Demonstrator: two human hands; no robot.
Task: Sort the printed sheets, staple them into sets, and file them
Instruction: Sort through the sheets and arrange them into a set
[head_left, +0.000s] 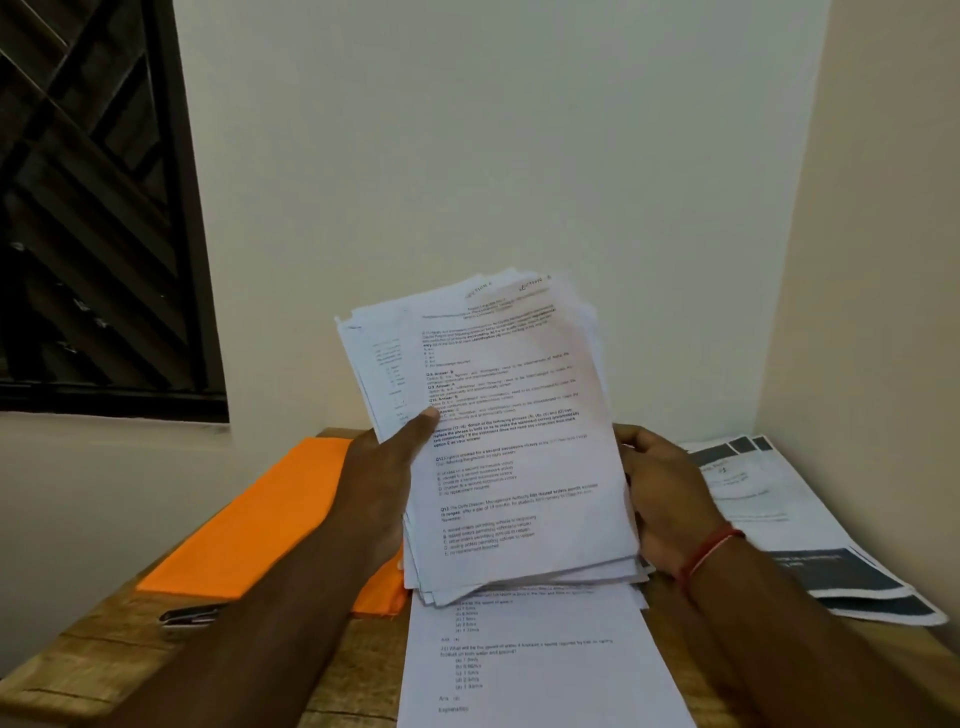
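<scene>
I hold a loose, fanned stack of printed sheets (509, 436) upright above the wooden table (104, 654). My left hand (384, 467) grips its left edge, thumb on the front page. My right hand (660, 493) holds the right edge from behind, fingers curled round it. More printed sheets (535, 670) lie flat on the table below the stack. An orange file folder (260, 514) lies to the left. A dark stapler (189, 616) rests near the folder's front corner, partly hidden by my left forearm.
Several sheets with dark header and footer bands (810, 525) lie fanned at the table's right, against the wall corner. A dark-framed window (104, 208) is at the upper left. Plain walls close the table in at the back and right.
</scene>
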